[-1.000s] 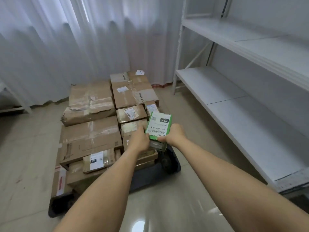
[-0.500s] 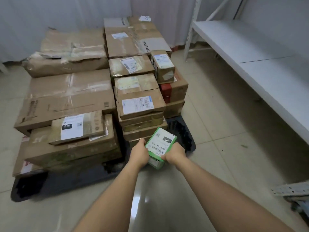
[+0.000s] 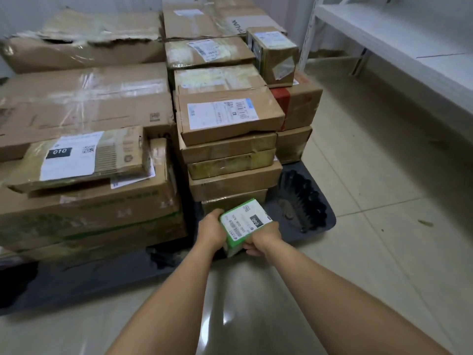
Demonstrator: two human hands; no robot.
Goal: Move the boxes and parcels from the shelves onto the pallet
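A person's left hand (image 3: 211, 230) and right hand (image 3: 265, 238) grip a small green box (image 3: 243, 224) from either side, fingers curled round its edges, holding it low at the near edge of the dark pallet (image 3: 307, 201), just before a stack of cardboard boxes (image 3: 230, 139). A white shelf (image 3: 399, 39) stands right.
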